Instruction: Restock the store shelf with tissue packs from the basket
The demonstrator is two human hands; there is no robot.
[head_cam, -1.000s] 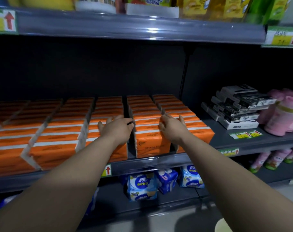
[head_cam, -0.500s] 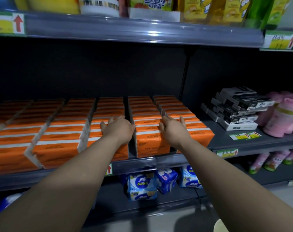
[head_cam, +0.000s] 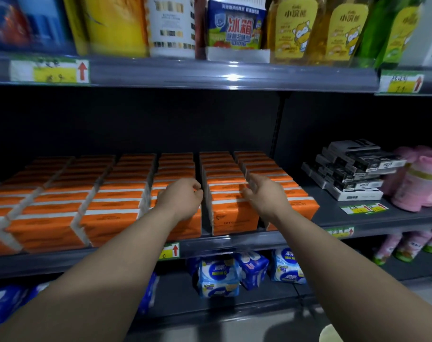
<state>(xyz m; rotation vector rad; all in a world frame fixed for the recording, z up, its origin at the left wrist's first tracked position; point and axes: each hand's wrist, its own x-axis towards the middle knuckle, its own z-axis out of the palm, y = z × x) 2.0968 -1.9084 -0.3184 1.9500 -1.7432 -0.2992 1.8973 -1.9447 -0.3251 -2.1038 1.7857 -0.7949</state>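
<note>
Tissue packs (head_cam: pixel 232 218) in orange wrappers with white bands fill the middle shelf (head_cam: pixel 234 240), standing in tight rows that run from the front rail back to the dark rear panel. They span the frame from the left edge to just right of centre. We see a narrow dark gap between two of the rows at the centre.

The left hand (head_cam: pixel 179 199) lies on top of the row just left of that gap. Its fingers are curled at the row's right edge, and we cannot tell whether they grip a pack or only rest there. The right hand (head_cam: pixel 265 197) rests on the tops of the two rightmost rows, near their front, with its fingers loosely bent and apart, holding nothing. Both bare forearms reach in from the bottom of the frame.

On the front rail below the left hand we see a yellow price tag (head_cam: pixel 169 251) with a red arrow. To the right on the same shelf, well apart from the orange rows, sits a stack of black-and-white boxes (head_cam: pixel 353 169), with pink packs (head_cam: pixel 417 181) just beside it at the right edge. On the lower shelf, below centre, stand blue-and-white packs (head_cam: pixel 218 277). Along the top of the frame, the upper shelf carries bottles with yellow labels (head_cam: pixel 294 30)
</note>
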